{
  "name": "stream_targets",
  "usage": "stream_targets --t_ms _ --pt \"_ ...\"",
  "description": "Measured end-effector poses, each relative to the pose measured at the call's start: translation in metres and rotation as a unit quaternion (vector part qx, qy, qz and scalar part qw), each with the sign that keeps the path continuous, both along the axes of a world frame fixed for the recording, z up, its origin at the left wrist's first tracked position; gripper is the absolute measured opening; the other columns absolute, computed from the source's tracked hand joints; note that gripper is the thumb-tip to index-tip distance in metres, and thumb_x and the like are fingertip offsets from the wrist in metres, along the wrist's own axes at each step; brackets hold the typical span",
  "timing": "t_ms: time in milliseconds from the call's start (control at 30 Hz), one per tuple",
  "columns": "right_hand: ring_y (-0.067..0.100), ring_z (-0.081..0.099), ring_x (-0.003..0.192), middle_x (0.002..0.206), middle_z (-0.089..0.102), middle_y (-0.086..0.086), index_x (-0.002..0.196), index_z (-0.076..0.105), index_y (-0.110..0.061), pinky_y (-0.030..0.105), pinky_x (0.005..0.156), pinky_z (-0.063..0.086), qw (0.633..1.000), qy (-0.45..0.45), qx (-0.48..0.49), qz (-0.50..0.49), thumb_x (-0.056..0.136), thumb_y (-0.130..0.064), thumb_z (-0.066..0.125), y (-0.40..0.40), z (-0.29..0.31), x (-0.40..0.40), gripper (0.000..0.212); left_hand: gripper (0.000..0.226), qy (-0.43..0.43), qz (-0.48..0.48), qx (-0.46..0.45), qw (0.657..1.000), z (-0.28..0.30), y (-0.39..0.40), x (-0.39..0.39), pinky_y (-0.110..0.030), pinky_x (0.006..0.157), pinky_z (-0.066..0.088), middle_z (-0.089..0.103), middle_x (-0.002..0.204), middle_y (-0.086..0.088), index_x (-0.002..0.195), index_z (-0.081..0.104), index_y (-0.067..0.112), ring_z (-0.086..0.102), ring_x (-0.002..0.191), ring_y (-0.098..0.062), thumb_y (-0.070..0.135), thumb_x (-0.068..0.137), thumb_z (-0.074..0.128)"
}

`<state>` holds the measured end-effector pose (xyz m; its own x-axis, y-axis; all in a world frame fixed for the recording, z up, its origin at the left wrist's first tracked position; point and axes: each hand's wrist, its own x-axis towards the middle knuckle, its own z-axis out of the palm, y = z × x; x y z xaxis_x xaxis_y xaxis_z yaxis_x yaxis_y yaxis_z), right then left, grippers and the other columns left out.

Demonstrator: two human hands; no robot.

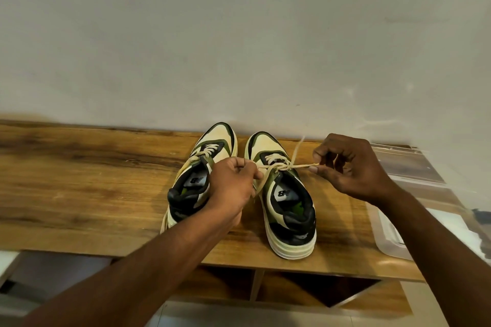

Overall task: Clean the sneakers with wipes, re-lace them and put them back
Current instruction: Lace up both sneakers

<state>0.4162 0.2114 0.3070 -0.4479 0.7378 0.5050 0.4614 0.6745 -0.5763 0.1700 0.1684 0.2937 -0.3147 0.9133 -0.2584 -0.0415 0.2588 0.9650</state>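
Tying the lace on the right sneaker (285, 194)

Both sneakers stand on the counter (79, 180). The left hand (233, 183) and right hand (350, 164) each pinch a lace (300, 166) end; pulling evenly outward should seat the knot snugly.

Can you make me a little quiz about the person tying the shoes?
1. True or false: both sneakers stand on the wooden shelf.
2. Which sneaker's lace is being pulled? A) left sneaker B) right sneaker
3. Fill in: the left hand and right hand each pinch an end of the ____.

Key: 1 true; 2 B; 3 lace.
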Motion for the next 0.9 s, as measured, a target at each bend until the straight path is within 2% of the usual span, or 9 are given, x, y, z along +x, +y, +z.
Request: stream_targets --t_ms 67,133,367,567,700,800,900 --pt "0.019 0.063 0.068 0.083 0.066 -0.004 0.088 0.073 -0.019 0.035 0.050 0.050 1.000 -0.002 -0.003 0.000 0.080 -0.014 0.084 0.001 -0.001 0.004 0.014 0.012 -0.008 -0.009 -0.010 1.000 -0.001 -0.002 0.002 -0.024 0.046 0.044 0.074 0.070 -0.002 0.094 0.070 0.010 0.055 0.052 -0.011 0.007 0.101 0.060" --pt "0.021 0.063 0.068 0.083 0.066 -0.002 0.087 0.073 -0.018 0.037 0.049 0.049 1.000 -0.001 -0.002 0.003 0.079 -0.010 0.082 0.001 0.000 0.007 0.014 0.012 -0.002 -0.010 -0.016 1.000 -0.002 -0.003 0.002 -0.025 0.046 0.045 0.074 0.071 -0.002 0.095 0.071 0.010 0.058 0.056 -0.013 0.007 0.101 0.060" --pt "0.019 0.064 0.071 0.084 0.067 -0.003 0.081 0.075 -0.018 0.025 0.056 0.048 0.999 0.017 -0.026 -0.019 0.079 -0.023 0.090 0.000 -0.003 0.016 0.016 0.011 0.021 -0.022 -0.024 0.999 -0.004 -0.004 -0.002 -0.028 0.046 0.048 0.076 0.078 -0.006 0.097 0.071 0.009 0.055 0.045 -0.014 0.008 0.100 0.061" --pt "0.021 0.064 0.072 0.084 0.068 0.000 0.082 0.076 -0.017 0.039 0.056 0.051 0.998 0.027 -0.035 -0.041 0.077 -0.008 0.088 0.000 -0.003 0.021 0.016 0.012 0.007 -0.041 -0.020 0.999 -0.004 -0.006 0.003 -0.026 0.042 0.046 0.075 0.077 -0.009 0.096 0.068 0.003 0.051 0.038 -0.014 0.005 0.100 0.058" --pt "0.023 0.064 0.073 0.085 0.068 0.002 0.084 0.077 -0.013 0.036 0.057 0.051 0.999 0.029 -0.025 -0.034 0.077 -0.002 0.088 -0.001 -0.003 0.024 0.017 0.017 0.020 -0.045 -0.027 0.998 -0.006 -0.005 0.004 -0.026 0.043 0.046 0.074 0.074 -0.006 0.088 0.070 0.003 0.050 0.037 -0.015 0.005 0.099 0.056" --pt "0.022 0.064 0.073 0.085 0.068 0.001 0.082 0.077 -0.014 0.031 0.058 0.050 0.999 0.024 -0.030 -0.034 0.076 -0.001 0.088 -0.002 -0.003 0.025 0.018 0.018 0.029 -0.047 -0.033 0.998 -0.008 -0.003 0.003 -0.027 0.044 0.047 0.074 0.072 -0.004 0.091 0.071 0.002 0.051 0.038 -0.015 0.007 0.100 0.057" --pt "0.021 0.064 0.072 0.083 0.068 0.000 0.081 0.078 -0.014 0.033 0.058 0.052 0.999 0.018 -0.040 -0.029 0.076 -0.003 0.088 -0.003 -0.003 0.026 0.016 0.018 0.036 -0.046 -0.033 0.998 -0.011 -0.002 0.002 -0.028 0.045 0.047 0.073 0.069 -0.002 0.092 0.072 0.002 0.051 0.038 -0.016 0.007 0.100 0.057"
